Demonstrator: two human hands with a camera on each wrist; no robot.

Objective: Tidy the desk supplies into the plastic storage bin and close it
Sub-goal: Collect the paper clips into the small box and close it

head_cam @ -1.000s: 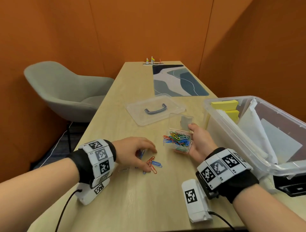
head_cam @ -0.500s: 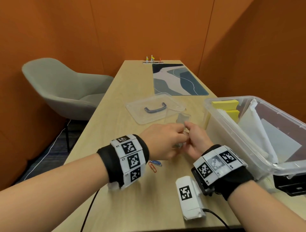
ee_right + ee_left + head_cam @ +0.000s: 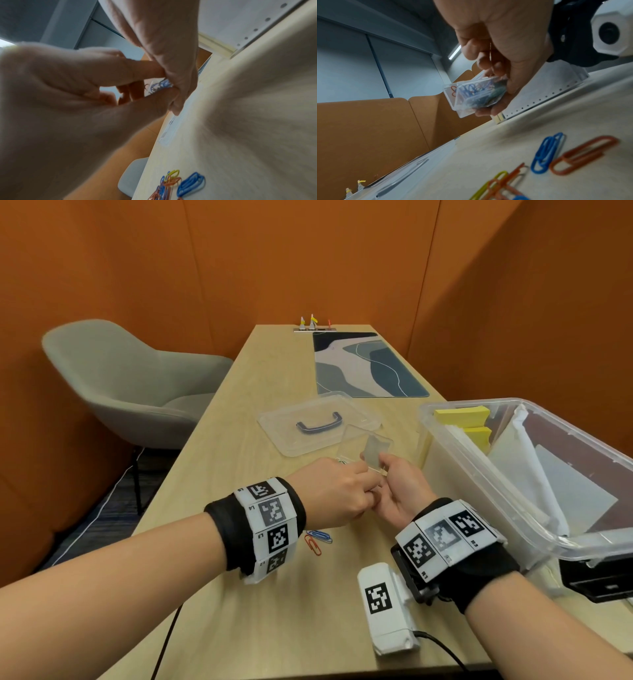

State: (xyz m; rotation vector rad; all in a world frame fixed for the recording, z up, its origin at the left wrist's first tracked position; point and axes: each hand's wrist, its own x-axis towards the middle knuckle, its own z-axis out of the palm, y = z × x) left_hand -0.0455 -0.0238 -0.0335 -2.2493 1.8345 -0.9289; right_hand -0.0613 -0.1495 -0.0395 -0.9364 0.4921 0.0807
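Since a second ago, the left hand is no longer resting on the loose paper clips at lower centre of the head view; it is now up against the right hand, both meeting at the small clear clip box in mid-frame. Over the last half second the pose is barely changing. In the left wrist view the right hand is cupping the clip box from below, its fingers curled round it, with coloured clips packed inside. The left hand's fingers are bent and bunched at the box's open top; whether they are pinching a clip or already letting one go cannot be told from these pictures. The box's hinged lid is standing open behind the two hands. This likely means a pinch of clips is being dropped into the box, so the gathering step is under way but not finished: several clips are lying on the surface just below the left wrist, blue and orange ones nearest. The plastic storage bin is sitting open at the right edge of the frame, holding yellow sticky notes and white papers, and its lid with the dark handle is lying flat at centre, beyond the hands.
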